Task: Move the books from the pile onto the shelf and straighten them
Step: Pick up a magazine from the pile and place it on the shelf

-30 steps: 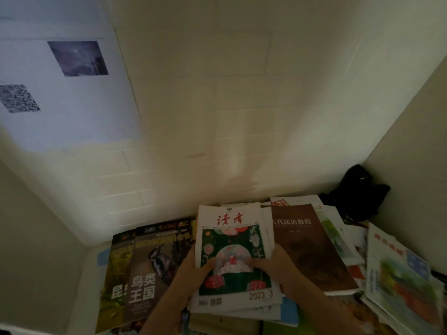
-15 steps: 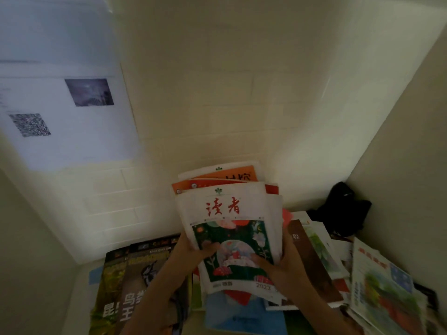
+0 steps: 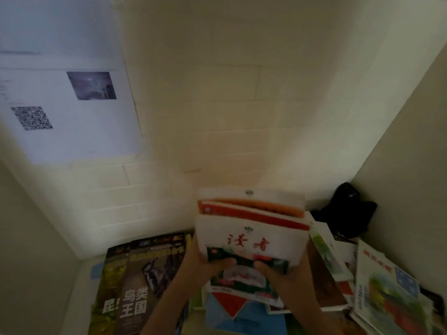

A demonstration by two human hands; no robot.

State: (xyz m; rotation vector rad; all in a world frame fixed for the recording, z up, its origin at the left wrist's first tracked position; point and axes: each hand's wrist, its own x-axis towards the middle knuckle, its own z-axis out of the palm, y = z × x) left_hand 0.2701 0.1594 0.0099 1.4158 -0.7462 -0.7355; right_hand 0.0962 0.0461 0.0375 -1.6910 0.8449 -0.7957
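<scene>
Head view: both hands (image 3: pixel 244 269) grip magazines (image 3: pixel 251 238).

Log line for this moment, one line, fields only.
phase: lifting | left hand: grips magazine stack | right hand: grips same stack | stack: raised above pile | shelf: not seen

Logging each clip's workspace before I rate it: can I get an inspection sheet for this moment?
Surface: pale ledge in a wall corner, mostly covered by print matter.
Job's things: bundle of magazines held up, tilted, above the pile; bird magazine lies flat at left.
Clutter: black object in the right corner, blurred.
Hands: left hand and right hand each grip the bundle's lower edge, thumbs on the cover.
Cables: nothing seen.
Surroundings: white brick wall; paper notice with QR code at left.
</scene>
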